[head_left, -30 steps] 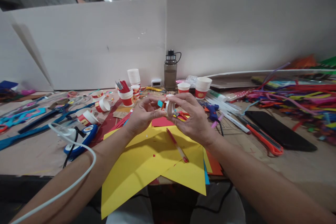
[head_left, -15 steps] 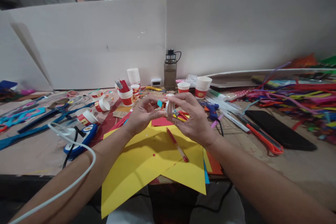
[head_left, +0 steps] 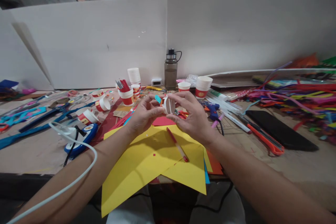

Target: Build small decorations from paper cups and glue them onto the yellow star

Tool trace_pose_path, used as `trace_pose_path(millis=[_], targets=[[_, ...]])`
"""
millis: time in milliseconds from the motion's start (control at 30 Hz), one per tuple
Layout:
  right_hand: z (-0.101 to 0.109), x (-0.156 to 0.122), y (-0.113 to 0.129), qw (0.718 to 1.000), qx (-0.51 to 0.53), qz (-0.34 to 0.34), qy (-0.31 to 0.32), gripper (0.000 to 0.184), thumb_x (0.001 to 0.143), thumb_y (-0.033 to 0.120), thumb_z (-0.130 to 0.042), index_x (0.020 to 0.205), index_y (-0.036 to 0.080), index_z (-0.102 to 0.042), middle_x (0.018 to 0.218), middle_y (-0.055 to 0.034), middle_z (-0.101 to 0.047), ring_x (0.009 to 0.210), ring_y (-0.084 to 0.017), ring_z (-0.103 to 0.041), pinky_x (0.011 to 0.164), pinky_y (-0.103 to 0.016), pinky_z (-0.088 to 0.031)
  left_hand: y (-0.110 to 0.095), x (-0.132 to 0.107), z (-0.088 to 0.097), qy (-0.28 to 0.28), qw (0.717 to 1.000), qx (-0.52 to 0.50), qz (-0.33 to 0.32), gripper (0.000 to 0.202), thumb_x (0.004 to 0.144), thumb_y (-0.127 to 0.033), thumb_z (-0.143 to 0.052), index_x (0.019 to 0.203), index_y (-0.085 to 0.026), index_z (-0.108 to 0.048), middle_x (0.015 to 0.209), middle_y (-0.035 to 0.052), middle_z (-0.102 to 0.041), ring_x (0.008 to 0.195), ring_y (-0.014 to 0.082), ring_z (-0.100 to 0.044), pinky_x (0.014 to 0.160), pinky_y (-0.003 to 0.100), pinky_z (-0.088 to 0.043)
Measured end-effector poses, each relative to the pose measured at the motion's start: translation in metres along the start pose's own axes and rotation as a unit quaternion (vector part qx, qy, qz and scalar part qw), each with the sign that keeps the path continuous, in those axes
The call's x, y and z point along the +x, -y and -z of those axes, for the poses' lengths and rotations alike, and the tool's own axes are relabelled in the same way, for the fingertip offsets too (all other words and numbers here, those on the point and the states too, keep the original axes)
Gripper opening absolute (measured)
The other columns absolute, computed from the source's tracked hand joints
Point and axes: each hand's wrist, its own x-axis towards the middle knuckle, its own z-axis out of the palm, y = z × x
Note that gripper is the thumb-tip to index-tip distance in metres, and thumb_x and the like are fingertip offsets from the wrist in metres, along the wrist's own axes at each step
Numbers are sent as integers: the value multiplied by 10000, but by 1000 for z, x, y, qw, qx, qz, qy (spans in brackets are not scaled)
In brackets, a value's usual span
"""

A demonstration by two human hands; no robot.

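Between my two hands, above the yellow paper, is a small white paper cup (head_left: 169,105) on its side, its round end facing right and a pale strip across it. A blue paper piece (head_left: 158,99) sticks up at its left, by my left fingers. My left hand (head_left: 146,112) is closed on the cup's left side, thumb in front. My right hand (head_left: 190,115) grips the right edge between fingers and thumb. Below lie sheets of yellow paper (head_left: 131,178) and a red pen (head_left: 176,142).
A bottle (head_left: 170,71) and stacked paper cups (head_left: 203,85) stand at the back. To the right lie a blue glue gun (head_left: 211,109), an orange-handled cutter (head_left: 267,141), a black phone-like slab (head_left: 280,129) and colourful pipe cleaners (head_left: 296,98). A white cable (head_left: 86,166) crosses my left forearm.
The cup has turned between my fingers, so its round end now shows more. The blue piece has tilted and shifted slightly up and left. My right fingers have spread a little around the rim.
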Motion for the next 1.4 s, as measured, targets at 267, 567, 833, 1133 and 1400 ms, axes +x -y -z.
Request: trace_pose_path(millis=[267, 567, 833, 1133, 1400], targets=[[-2, -1, -9, 988, 87, -124, 4, 413, 860, 363, -628, 1255, 265, -559, 1211, -79, -539, 1112, -225, -552, 934, -417, -504, -3, 3, 2, -39, 996, -81, 0, 268, 759, -173, -696, 1003, -237, -608, 1032, -2, -679, 1003, 185, -649, 855, 374, -563], [-2, 0, -10, 966, 161, -195, -54, 327, 854, 369, -631, 1153, 240, -612, 1134, -62, -591, 920, -166, -591, 826, -350, -524, -10, 0, 3, -54, 991, -121, 35, 379, 750, -299, -723, 1091, -216, -581, 1229, 66, -627, 1118, 245, -614, 908, 388, -548], [0, 1, 2, 984, 107, -144, -13, 374, 840, 384, -651, 1186, 254, -595, 1095, -63, -578, 922, -174, -584, 790, -344, -533, -4, 0, 6, -46, 993, -102, 47, 406, 753, -373, -721, 1100, -214, -581, 1191, 78, -643, 1027, 226, -651, 785, 314, -594], [-2, 2, 2, 989, 58, -135, -3, 449, 776, 308, -729, 1201, 234, -601, 1066, -67, -567, 978, -199, -578, 851, -382, -528, 5, -1, 2, -26, 997, -61, 35, 363, 722, -259, -754, 1046, -262, -591, 1084, 9, -670, 997, 186, -647, 868, 357, -553], [-1, 2, -1, 991, 62, -118, -3, 420, 788, 322, -717, 1191, 282, -605, 1055, -51, -555, 972, -198, -571, 866, -405, -535, 5, -2, 1, -27, 998, -61, 21, 312, 715, -168, -738, 981, -260, -604, 883, -38, -645, 861, 136, -654, 852, 358, -558]])
